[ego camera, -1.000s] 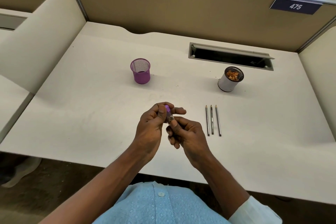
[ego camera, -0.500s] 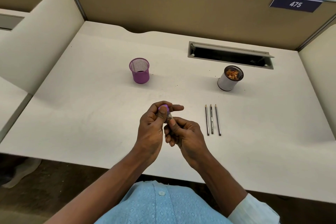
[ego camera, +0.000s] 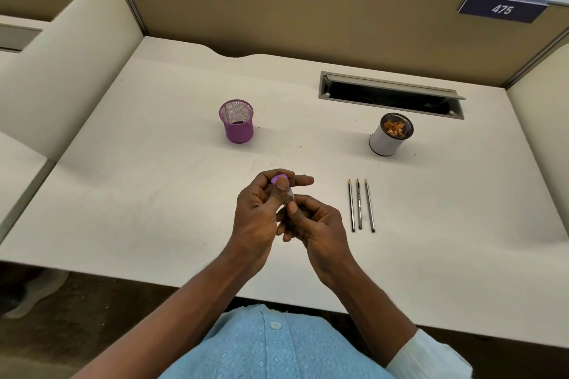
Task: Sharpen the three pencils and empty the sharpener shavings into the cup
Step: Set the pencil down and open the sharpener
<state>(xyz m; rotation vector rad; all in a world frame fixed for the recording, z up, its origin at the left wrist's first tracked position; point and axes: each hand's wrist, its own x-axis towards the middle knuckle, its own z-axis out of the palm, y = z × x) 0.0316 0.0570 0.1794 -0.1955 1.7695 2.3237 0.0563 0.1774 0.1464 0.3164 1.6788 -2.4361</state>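
2 bare forearms reach forward from the bottom of the view over the near edge of the pale desk (ego camera: 154, 200), converging just left of its middle, where the hands meet above the surface. The left hand (ego camera: 258, 215) is turned with its back toward the camera, fingers curled and thumb pressed onto the purple cap end of the sharpener (ego camera: 284, 191), index finger sticking out to the right past it. The right hand (ego camera: 317, 228) sits just below and to the right, fingers folded in and thumb on the sharpener's clear lower end, so both hands are closed around this 1 small thing. Its long axis runs tilted, purple end up and away toward the far side, clear end down toward the person; most of the body is hidden by fingers. Farther back to the left stands a purple mesh cup (ego camera: 237, 121), upright, well apart from the hands. Farther back to the right stands a white cup (ego camera: 389, 135), tilted slightly in the wide view, with orange-brown shavings inside. The 3 pencils (ego camera: 359, 204) lie side by side on the desk just right of the right hand, nearly parallel, tips pointing away toward the white cup.
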